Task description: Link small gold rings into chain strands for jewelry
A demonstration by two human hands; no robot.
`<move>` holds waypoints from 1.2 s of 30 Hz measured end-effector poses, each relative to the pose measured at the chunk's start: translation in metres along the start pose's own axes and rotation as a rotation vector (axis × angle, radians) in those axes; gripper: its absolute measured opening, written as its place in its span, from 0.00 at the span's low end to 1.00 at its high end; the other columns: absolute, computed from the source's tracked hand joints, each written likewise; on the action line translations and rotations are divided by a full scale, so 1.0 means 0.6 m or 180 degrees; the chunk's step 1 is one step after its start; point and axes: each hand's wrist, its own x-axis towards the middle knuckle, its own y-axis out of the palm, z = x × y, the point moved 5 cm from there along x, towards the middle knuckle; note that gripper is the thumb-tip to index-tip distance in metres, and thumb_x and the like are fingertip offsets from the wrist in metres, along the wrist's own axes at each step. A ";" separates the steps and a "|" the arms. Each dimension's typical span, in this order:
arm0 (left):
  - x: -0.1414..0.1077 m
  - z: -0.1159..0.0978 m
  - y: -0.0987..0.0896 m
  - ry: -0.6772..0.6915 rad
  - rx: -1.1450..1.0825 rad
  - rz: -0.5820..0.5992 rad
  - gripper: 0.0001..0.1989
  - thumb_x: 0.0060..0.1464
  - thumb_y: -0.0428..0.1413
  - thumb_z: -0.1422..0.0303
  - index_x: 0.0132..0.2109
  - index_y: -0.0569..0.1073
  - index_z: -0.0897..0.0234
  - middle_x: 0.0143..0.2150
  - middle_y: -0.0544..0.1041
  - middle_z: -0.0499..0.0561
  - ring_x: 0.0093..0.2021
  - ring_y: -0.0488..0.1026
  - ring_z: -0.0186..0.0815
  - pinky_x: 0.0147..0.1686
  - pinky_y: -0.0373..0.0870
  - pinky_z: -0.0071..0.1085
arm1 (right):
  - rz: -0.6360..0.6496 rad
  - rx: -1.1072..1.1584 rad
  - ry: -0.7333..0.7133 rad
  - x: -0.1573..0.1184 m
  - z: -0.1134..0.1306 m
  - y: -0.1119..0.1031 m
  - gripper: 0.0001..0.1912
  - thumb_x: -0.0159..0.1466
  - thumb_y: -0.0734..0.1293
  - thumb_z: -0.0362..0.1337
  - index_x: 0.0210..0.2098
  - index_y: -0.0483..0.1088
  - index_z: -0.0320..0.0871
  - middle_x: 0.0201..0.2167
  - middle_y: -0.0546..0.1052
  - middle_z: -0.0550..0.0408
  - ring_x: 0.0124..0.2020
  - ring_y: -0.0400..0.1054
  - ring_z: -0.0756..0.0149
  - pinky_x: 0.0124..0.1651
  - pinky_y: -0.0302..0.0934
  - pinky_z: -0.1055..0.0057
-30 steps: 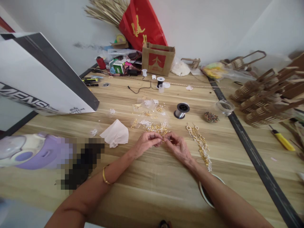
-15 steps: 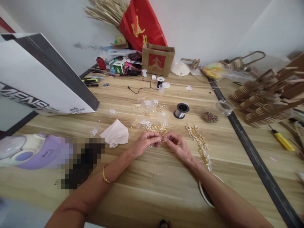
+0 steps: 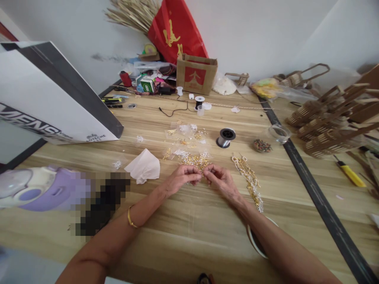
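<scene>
My left hand (image 3: 186, 175) and my right hand (image 3: 219, 177) meet just in front of a pile of small gold and silver jewellery findings (image 3: 194, 159). Thumb and fingers are pinched together on both; whatever lies between the fingertips is too small to make out. Beyond the pile are little clear bags (image 3: 188, 129) with more metal and white pieces. Linked gold and silver chains with rings (image 3: 248, 177) lie to the right of my right hand. A black spool of silvery wire (image 3: 226, 138) stands farther back.
A white paper (image 3: 144, 166) lies left of my hands, near a purple and white appliance (image 3: 50, 193). A large white box (image 3: 56, 98) stands at left. On the right are a bag of mixed beads (image 3: 262, 146), a clear jar (image 3: 278, 134) and woven baskets (image 3: 319, 126). My right forearm partly covers a round white-rimmed object (image 3: 255, 244).
My hands stay almost in place over the table, with small finger movements at the pinched tips. The things around them have not moved.
</scene>
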 end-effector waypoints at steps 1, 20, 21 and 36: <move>0.000 0.000 0.000 -0.0010 -0.0037 0.0000 0.09 0.46 0.61 0.65 0.30 0.74 0.69 0.25 0.71 0.47 0.26 0.67 0.28 0.31 0.63 0.27 | -0.0012 0.0027 -0.0017 0.000 0.001 0.000 0.16 0.59 0.65 0.49 0.31 0.68 0.40 0.20 0.66 0.59 0.20 0.59 0.73 0.23 0.58 0.75; 0.008 0.012 -0.012 -0.0083 -0.1097 -0.0434 0.13 0.41 0.65 0.68 0.31 0.71 0.69 0.25 0.73 0.47 0.26 0.70 0.29 0.31 0.66 0.27 | -0.0366 -0.2294 -0.1899 -0.031 0.035 0.009 0.17 0.60 0.68 0.39 0.47 0.63 0.46 0.44 0.64 0.48 0.30 0.64 0.70 0.28 0.64 0.71; 0.007 0.012 -0.011 -0.0076 -0.1093 -0.0442 0.13 0.41 0.65 0.68 0.31 0.71 0.69 0.24 0.72 0.47 0.26 0.70 0.29 0.31 0.66 0.27 | -0.0364 -0.2448 -0.1949 -0.032 0.036 0.010 0.16 0.60 0.67 0.39 0.47 0.64 0.46 0.44 0.64 0.47 0.32 0.64 0.68 0.29 0.64 0.71; 0.005 0.015 -0.003 -0.0114 -0.1078 -0.0488 0.14 0.39 0.66 0.67 0.30 0.72 0.69 0.26 0.72 0.47 0.27 0.69 0.28 0.32 0.65 0.27 | -0.0112 -0.2846 -0.1998 -0.032 0.031 0.020 0.08 0.67 0.59 0.34 0.42 0.68 0.45 0.37 0.72 0.49 0.35 0.68 0.65 0.33 0.63 0.70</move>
